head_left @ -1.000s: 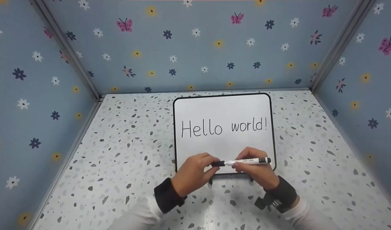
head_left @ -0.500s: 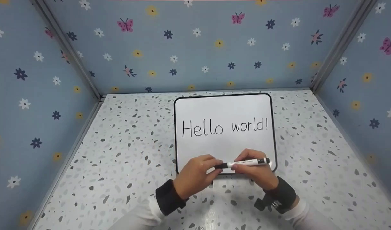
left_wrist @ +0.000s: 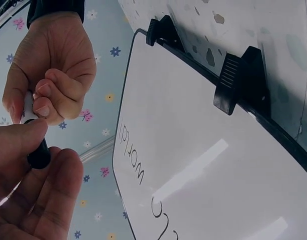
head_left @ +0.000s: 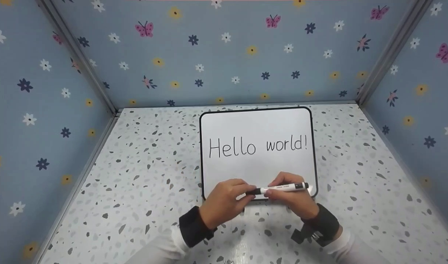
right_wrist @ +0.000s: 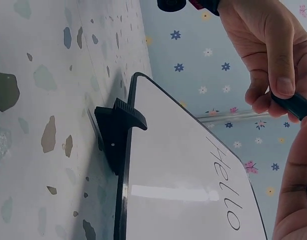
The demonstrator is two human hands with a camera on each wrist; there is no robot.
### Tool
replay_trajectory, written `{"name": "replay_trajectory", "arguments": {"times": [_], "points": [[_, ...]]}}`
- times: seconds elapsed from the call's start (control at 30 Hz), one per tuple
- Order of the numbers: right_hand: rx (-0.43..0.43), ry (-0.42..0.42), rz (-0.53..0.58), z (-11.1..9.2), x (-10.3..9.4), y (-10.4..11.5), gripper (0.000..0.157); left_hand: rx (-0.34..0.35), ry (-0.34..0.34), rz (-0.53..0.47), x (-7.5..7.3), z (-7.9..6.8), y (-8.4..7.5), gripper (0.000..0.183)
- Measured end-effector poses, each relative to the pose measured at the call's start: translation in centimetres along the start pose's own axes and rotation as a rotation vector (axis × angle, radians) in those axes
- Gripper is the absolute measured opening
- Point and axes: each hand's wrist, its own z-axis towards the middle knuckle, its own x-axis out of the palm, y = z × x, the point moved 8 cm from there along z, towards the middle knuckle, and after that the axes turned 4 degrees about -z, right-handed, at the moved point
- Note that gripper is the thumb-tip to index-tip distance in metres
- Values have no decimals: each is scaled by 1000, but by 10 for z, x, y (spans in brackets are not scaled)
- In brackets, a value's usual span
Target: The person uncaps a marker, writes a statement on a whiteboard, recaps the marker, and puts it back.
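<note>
A white marker (head_left: 280, 188) with a black cap (head_left: 254, 191) and black end lies across both hands, low in front of the whiteboard (head_left: 256, 124). My left hand (head_left: 224, 201) pinches the cap between thumb and fingers, as the left wrist view shows too. My right hand (head_left: 293, 196) grips the white barrel, its fingers curled round it. Black-rimmed and propped at a slant, the whiteboard bears the handwritten words "Hello world!" (head_left: 258, 146). Both hands overlap its lower part in the head view.
Black clip feet (left_wrist: 238, 82) hold the board's lower edge. Beneath is a white speckled tabletop (head_left: 154, 165). Blue panels (head_left: 224, 55) with flowers and butterflies enclose the back and sides. A black band (head_left: 196, 227) circles each wrist.
My left hand has shifted slightly right with the cap, closer to my right hand. The white tapered part seen behind the cap earlier is now covered. The board stays put.
</note>
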Motion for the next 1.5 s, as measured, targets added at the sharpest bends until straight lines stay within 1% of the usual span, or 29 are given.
{"name": "replay_trajectory", "arguments": {"times": [0.17,0.27,0.33,0.47,0.53,0.6,0.7,0.73,0.77,0.83,0.9,0.97,1.07,1.17,1.23,1.37,1.43,1.5], "points": [[-4,-1,6,-1,1,1,13,26,-16,1,0,-1,-1,18],[2,-4,11,-1,2,0,13,19,-9,-7,1,-1,1,17],[6,-3,27,-1,2,-2,14,-7,7,-16,3,-2,5,16],[20,3,84,-1,3,-4,22,-70,38,-40,4,-2,9,16],[14,24,112,-1,4,-4,24,-94,48,-51,4,-2,11,16],[7,59,145,-1,6,-2,22,-104,49,-58,3,-3,12,16],[-12,146,244,-1,8,2,11,-106,44,-59,0,-4,13,16],[-14,169,277,-1,9,3,12,-105,42,-57,-1,-4,13,16],[-18,187,301,-1,9,5,16,-105,40,-53,-1,-5,13,16],[-34,204,311,-2,8,7,25,-103,43,-40,-3,-6,14,15],[-34,186,280,-2,5,6,27,-102,47,-26,-3,-7,15,15],[-24,150,234,-2,2,5,25,-95,49,-6,-3,-8,16,15],[22,104,194,-2,-3,0,19,-84,44,19,-5,-9,17,15],[66,88,136,-2,-7,-4,16,-75,54,47,-5,-9,17,15],[89,96,69,-1,-9,-5,16,-76,74,64,-4,-9,17,14],[112,134,-122,2,-14,-3,19,-77,108,95,-2,-9,17,14],[101,167,-198,4,-13,-1,19,-75,116,107,-2,-9,17,14],[65,207,-254,5,-10,2,17,-71,124,120,-2,-8,17,13]]}}
